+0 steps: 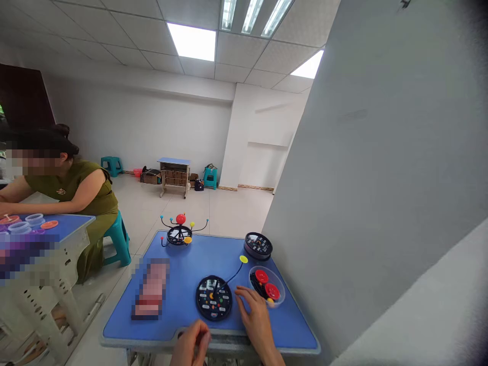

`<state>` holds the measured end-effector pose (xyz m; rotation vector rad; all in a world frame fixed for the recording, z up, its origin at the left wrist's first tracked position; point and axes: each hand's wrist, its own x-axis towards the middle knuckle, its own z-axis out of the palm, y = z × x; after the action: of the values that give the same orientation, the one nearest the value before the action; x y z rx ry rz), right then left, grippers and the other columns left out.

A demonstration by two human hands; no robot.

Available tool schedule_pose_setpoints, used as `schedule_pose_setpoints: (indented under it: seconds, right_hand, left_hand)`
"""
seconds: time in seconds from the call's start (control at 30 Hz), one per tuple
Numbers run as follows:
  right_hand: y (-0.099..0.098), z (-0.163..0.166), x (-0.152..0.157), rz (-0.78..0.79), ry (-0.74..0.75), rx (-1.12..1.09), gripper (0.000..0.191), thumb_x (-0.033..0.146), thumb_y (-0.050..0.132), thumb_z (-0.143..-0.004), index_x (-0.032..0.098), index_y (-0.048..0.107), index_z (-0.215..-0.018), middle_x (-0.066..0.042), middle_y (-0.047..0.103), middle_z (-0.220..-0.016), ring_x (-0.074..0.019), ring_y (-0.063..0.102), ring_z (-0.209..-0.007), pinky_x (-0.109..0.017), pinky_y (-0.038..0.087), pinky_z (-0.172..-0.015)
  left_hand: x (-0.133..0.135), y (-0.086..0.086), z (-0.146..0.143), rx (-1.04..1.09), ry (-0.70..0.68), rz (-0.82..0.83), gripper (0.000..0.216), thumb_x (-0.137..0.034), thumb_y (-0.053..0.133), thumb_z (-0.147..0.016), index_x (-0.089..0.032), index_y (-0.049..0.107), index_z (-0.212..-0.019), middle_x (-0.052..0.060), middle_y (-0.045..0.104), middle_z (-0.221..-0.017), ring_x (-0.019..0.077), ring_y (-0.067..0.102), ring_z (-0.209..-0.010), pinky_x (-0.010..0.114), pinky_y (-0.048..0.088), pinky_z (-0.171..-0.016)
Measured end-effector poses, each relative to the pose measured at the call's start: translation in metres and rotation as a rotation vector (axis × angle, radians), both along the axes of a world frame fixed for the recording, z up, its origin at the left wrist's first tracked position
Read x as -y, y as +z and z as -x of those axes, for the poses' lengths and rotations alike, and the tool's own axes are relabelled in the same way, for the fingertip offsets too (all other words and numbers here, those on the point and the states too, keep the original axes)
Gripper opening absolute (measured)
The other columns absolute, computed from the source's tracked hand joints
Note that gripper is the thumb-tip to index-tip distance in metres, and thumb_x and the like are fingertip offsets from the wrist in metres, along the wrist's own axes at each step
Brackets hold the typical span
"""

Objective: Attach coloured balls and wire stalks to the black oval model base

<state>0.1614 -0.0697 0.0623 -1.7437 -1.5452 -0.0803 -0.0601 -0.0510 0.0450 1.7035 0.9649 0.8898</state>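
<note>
On the blue desk (183, 325) lies a round black base (208, 311) printed with small coloured planets. One thin curved black rod (233, 276) rises from its middle and ends in a yellow piece (243, 259). My right hand (256, 317) is just right of the base, fingers stretched out and apart, between it and a clear plastic bowl (282, 295). Two red round pieces (272, 291) and black parts sit in that bowl. By the desk's front edge my left hand (192, 343) is closed, fingertips curled together; whatever they hold, if anything, is hidden.
An assembled planet model (180, 234) with a red ball stands at the desk's far left. More black round bases (258, 246) are at the far right corner. A blurred flat item (151, 290) lies left. A grey wall (381, 178) borders the right; another person (91, 188) sits left.
</note>
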Motion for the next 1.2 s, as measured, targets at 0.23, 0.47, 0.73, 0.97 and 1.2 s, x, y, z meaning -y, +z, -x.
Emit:
schedule_pose_setpoints:
  seconds: [0.23, 0.47, 0.73, 0.97, 1.2]
  right_hand:
    - [-0.016, 0.038, -0.021, 0.03, 0.019, -0.072, 0.029, 0.016, 0.046, -0.093, 0.025, 0.07, -0.106, -0.007, 0.076, -0.103, -0.0252, 0.071, -0.097, -0.04, 0.053, -0.086]
    - [-0.023, 0.036, -0.022, 0.032, 0.055, -0.059, 0.029, 0.011, 0.047, -0.092, 0.025, 0.069, -0.105, -0.007, 0.075, -0.106, -0.0241, 0.07, -0.099, -0.036, 0.055, -0.086]
    - [-0.025, 0.036, -0.024, 0.053, 0.099, -0.069, 0.03, 0.012, 0.047, -0.092, 0.025, 0.073, -0.098, -0.008, 0.075, -0.109, -0.0269, 0.067, -0.104, -0.041, 0.054, -0.089]
    - [-0.023, 0.037, -0.024, 0.059, 0.118, -0.079, 0.029, 0.01, 0.048, -0.092, 0.025, 0.072, -0.099, -0.007, 0.075, -0.108, -0.0259, 0.066, -0.103, -0.039, 0.053, -0.087]
    - [-0.023, 0.036, -0.024, 0.044, 0.136, -0.102, 0.031, 0.006, 0.056, -0.085, 0.028, 0.076, -0.093, -0.005, 0.077, -0.105, -0.0263, 0.067, -0.103, -0.039, 0.053, -0.086]
  left_hand:
    - [-0.074, 0.023, -0.04, -0.422, -0.011, -0.321, 0.033, -0.007, 0.049, -0.083, -0.014, 0.064, -0.111, 0.016, 0.069, -0.118, 0.0333, 0.061, -0.115, 0.046, 0.047, -0.098]
    - [-0.082, 0.011, -0.06, -0.429, -0.019, -0.376, 0.023, -0.006, 0.049, -0.084, -0.015, 0.068, -0.092, 0.015, 0.073, -0.105, 0.0341, 0.065, -0.103, 0.045, 0.051, -0.089]
    - [-0.084, 0.0, -0.057, -0.321, 0.012, -0.408, 0.029, -0.023, 0.045, -0.095, -0.017, 0.073, -0.098, 0.015, 0.079, -0.099, 0.0318, 0.072, -0.093, 0.045, 0.057, -0.082]
    - [-0.087, -0.003, -0.06, -0.125, 0.042, -0.427, 0.032, -0.033, 0.048, -0.094, -0.02, 0.076, -0.103, 0.013, 0.081, -0.104, 0.0296, 0.074, -0.099, 0.046, 0.058, -0.091]
    - [-0.091, 0.01, -0.064, 0.029, 0.091, -0.348, 0.035, -0.045, 0.049, -0.093, -0.022, 0.076, -0.096, 0.012, 0.081, -0.102, 0.0295, 0.075, -0.097, 0.045, 0.059, -0.088]
